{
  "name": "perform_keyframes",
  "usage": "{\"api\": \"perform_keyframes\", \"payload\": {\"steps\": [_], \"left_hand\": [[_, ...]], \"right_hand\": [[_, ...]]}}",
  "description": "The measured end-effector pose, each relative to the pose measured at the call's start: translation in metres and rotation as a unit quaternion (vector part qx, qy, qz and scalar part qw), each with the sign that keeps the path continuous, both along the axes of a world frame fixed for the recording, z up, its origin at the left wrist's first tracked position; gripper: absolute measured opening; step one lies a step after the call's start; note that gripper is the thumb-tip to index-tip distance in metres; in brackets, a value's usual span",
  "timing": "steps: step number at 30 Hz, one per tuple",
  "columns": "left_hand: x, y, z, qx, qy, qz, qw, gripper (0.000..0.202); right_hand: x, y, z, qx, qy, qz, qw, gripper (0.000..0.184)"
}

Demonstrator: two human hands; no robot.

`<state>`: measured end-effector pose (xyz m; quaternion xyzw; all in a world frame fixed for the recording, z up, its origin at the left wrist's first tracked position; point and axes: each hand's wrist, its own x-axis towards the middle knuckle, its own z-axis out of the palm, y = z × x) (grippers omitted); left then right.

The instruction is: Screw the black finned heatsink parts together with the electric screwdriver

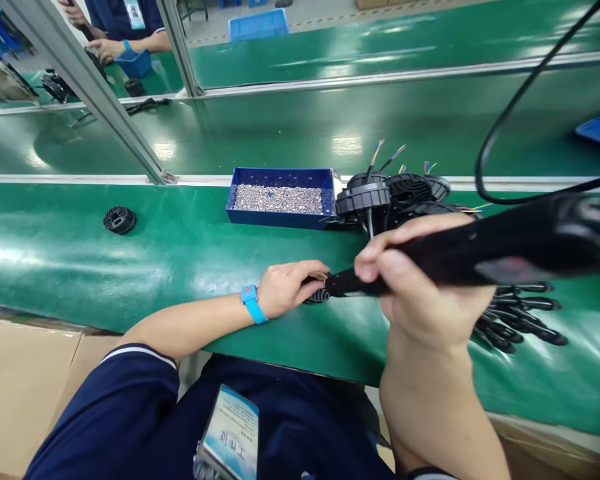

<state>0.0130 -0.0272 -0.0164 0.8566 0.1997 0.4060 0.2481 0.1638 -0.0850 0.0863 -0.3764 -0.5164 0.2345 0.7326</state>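
Observation:
My right hand [430,293] is wrapped round a black electric screwdriver [480,250], held tilted with its narrow end pointing left and down. That end meets a small black ribbed round part [317,297] on the green bench. My left hand [287,287], with a blue wrist strap, has its fingers closed on this part beside the screwdriver's tip; much of the part is hidden. Behind the hands is a blue bin [280,218] of many small silvery screws. Right of it lie several black round housings [365,198] with coloured wire ends.
Another black ribbed round part [119,219] lies on the bench at left. Black cables [525,313] are bundled right of my right hand. A black cord [490,147] loops at upper right. A metal post [93,93] rises at left. Across the bench a person [130,40] works with a blue box.

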Motion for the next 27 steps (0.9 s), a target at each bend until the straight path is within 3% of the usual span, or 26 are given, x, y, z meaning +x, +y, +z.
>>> {"api": "perform_keyframes", "payload": {"steps": [2,4,7,14,23,27], "left_hand": [[-0.001,-0.001,0.002,-0.038,0.018,-0.001,0.999,0.022],[-0.002,-0.002,0.002,-0.069,0.008,-0.002,0.998,0.025],[-0.001,-0.002,0.002,-0.108,-0.019,0.007,0.994,0.031],[0.001,-0.003,0.006,-0.164,-0.025,0.016,0.986,0.036],[0.001,-0.003,0.008,-0.145,-0.055,0.006,0.988,0.034],[-0.001,0.0,0.012,-0.127,-0.054,-0.026,0.99,0.031]], "right_hand": [[0.0,-0.004,0.007,0.029,-0.082,0.055,0.995,0.024],[-0.001,-0.003,0.015,0.087,-0.073,0.007,0.994,0.024],[-0.003,0.009,0.023,0.133,0.04,-0.083,0.987,0.02],[0.007,0.021,0.012,0.103,0.108,-0.081,0.985,0.02],[0.005,0.019,0.011,0.093,0.108,-0.091,0.986,0.023],[0.0,0.018,0.009,0.111,0.073,-0.08,0.988,0.019]]}}
